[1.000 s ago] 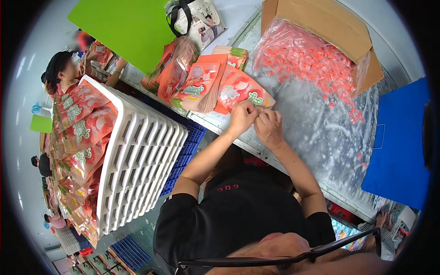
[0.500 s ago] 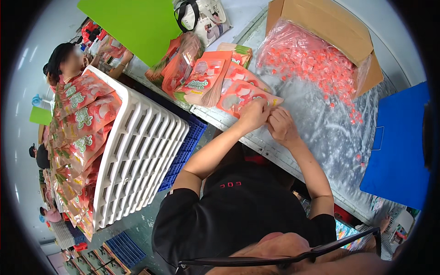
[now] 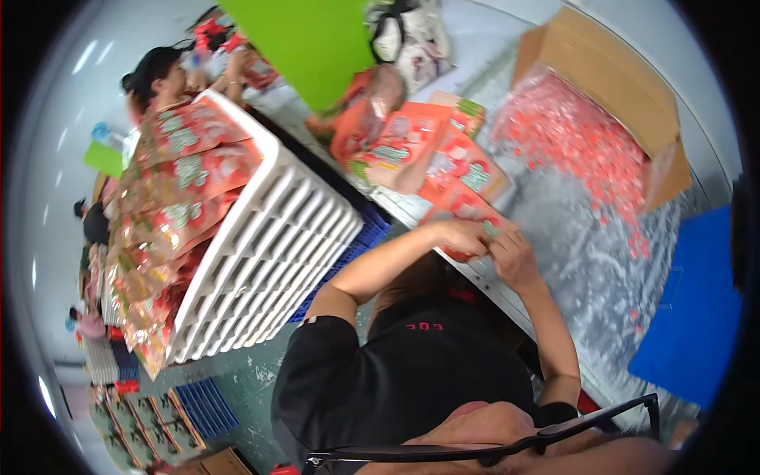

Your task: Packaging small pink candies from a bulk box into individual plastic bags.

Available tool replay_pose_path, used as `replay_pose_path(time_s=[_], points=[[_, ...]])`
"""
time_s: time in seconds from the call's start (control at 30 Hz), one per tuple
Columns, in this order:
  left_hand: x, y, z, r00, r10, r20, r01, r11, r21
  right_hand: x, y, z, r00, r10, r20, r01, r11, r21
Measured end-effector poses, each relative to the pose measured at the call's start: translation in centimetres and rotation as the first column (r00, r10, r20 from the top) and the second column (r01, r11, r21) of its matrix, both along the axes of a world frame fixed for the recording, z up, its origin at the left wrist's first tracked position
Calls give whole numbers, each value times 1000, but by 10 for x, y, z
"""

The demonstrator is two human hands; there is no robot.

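Observation:
A red-orange printed pouch [image 3: 461, 204] is in my two hands at the table's front edge. My left hand [image 3: 464, 237] has its fingers curled round the pouch's near side. Right beside it, my right hand [image 3: 513, 253] pinches the pouch's right corner, fingertips almost touching the left ones. Beyond lies another flat pouch [image 3: 469, 168], next to a fanned stack of pouches [image 3: 408, 141]. What the fingertips do at the corner is blurred.
An open cardboard box [image 3: 609, 67] lies on its side, small red pieces [image 3: 582, 146] spilling from its clear liner onto the metal table. A white crate [image 3: 277, 237] heaped with filled pouches [image 3: 194, 170] stands left. A blue board [image 3: 689, 309] is at right. Another person [image 3: 162, 75] works beyond the crate.
The view has shifted, so the surroundings sit farther right. Both hands have drawn one pouch off the pile toward me and the table's edge.

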State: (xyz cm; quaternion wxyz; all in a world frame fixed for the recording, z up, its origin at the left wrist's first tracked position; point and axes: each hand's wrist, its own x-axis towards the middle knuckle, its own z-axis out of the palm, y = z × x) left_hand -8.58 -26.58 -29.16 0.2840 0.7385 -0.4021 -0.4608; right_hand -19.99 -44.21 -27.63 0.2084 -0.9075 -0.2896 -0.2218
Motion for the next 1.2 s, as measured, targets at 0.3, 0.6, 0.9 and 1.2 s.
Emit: replay_pose_path(time_s=[0.3, 0.6, 0.9, 1.2], points=[[-55, -6, 57, 786, -53, 616, -102, 971, 214, -2, 2, -3, 968, 73, -241, -62, 997, 49], [-24, 13, 29, 953, 249, 173, -246, 969, -35, -1, 10, 17, 996, 22, -81, -6, 983, 185], [-42, 7, 49, 862, 86, 499, -123, 992, 41, 1, 3, 1, 974, 96, -206, -83, 994, 71], [-47, 3, 29, 692, 182, 698, -279, 960, 26, 0, 8, 41, 906, 132, -402, -114, 991, 68]])
